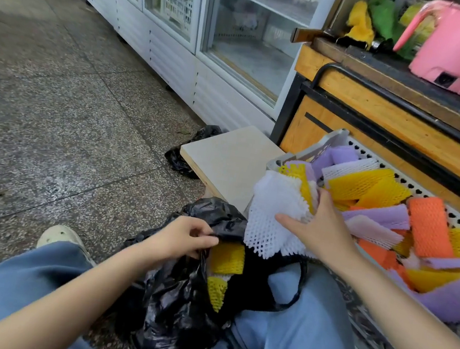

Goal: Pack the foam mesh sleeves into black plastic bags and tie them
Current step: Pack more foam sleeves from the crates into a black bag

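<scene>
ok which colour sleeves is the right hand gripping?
The white bunch over the black bag, in the right hand; orange sleeves and purple sleeves lie loose in the basket.

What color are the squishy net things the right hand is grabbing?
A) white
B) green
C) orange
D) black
A: the right hand grips a bunch of white mesh sleeves just above the open black bag.

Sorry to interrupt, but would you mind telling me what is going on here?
A seated person is packing a black bag between their knees. The left hand pinches the bag's rim open; the right hand grips white foam sleeves beside it. Some yellow sleeves lie inside; many more fill the basket.
</scene>
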The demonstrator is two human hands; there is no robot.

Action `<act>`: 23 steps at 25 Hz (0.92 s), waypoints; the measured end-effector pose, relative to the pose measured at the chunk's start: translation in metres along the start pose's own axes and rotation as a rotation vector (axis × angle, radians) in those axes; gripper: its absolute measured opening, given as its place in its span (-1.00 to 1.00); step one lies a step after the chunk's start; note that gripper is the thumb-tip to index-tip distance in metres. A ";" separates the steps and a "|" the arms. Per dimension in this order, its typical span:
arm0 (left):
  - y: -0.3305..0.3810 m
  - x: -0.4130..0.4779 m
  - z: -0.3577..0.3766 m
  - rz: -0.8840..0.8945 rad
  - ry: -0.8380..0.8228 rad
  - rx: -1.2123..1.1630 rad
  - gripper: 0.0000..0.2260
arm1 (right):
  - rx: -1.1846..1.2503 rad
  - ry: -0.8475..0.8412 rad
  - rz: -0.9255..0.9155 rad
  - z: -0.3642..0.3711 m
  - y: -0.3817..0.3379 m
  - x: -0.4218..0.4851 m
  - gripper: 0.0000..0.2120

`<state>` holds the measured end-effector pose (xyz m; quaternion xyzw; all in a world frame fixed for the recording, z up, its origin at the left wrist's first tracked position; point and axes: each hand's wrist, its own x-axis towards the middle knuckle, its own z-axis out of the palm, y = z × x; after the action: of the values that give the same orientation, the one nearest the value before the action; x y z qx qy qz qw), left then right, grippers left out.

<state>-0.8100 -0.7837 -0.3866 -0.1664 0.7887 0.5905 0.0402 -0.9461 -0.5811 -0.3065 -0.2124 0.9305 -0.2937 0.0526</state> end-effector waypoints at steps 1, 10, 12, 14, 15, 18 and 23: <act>-0.001 -0.003 -0.006 -0.037 0.006 -0.123 -0.79 | 0.070 0.036 -0.014 0.002 -0.006 -0.001 -0.19; 0.007 -0.006 -0.016 -0.242 0.113 -1.013 -0.75 | 0.312 -0.473 -0.280 0.020 -0.027 -0.030 -0.37; 0.006 -0.006 -0.017 -0.259 0.076 -1.033 -0.72 | 0.101 -0.430 -0.253 0.023 -0.011 -0.017 -0.31; 0.002 -0.007 -0.016 -0.287 0.045 -0.865 -0.73 | -0.159 -0.237 -0.214 0.023 -0.005 -0.003 -0.23; 0.000 -0.007 -0.015 -0.289 0.044 -0.723 -0.75 | -0.238 -0.128 -0.198 0.023 -0.006 0.004 -0.21; -0.012 -0.009 -0.021 -0.243 0.085 -0.426 -0.76 | -0.261 0.024 -0.210 0.028 -0.020 0.012 -0.16; -0.027 -0.016 -0.034 -0.187 0.315 -0.568 -0.80 | 0.292 -0.112 -0.342 0.046 -0.049 -0.023 -0.32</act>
<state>-0.7821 -0.8189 -0.3969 -0.3316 0.5706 0.7474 -0.0761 -0.8972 -0.6320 -0.3173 -0.3731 0.8243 -0.4175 0.0839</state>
